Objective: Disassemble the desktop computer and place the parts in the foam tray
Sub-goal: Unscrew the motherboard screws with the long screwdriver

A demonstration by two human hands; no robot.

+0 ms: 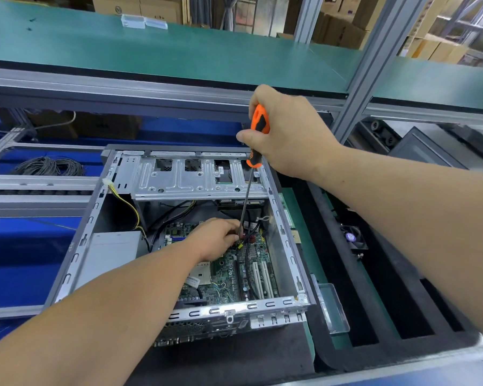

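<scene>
— Both of your hands are busy over the open grey metal desktop computer case (pixel 162 246), which lies on its side on a dark mat on the surface, just left of the black foam tray (pixel 396 302).

— What has your right hand (pixel 287 132) got?

— You grip the orange-and-black handle of a long-shafted screwdriver (pixel 258 135) in your fist, thumb across the front. Its thin dark shaft runs down past the silver drive cage (pixel 198 176) into the case.

— And your left hand (pixel 218 239)?

— It is down on the green motherboard (pixel 229 268), fingers curled at a cluster of red and yellow connectors (pixel 244 240) right beside the screwdriver tip. They seem to pinch something there, though I cannot tell what.

— Anything in the tray?

— One small black cooling fan (pixel 352 237) sits in a far slot, and a clear plastic box (pixel 333 307) rests between case and tray.
</scene>
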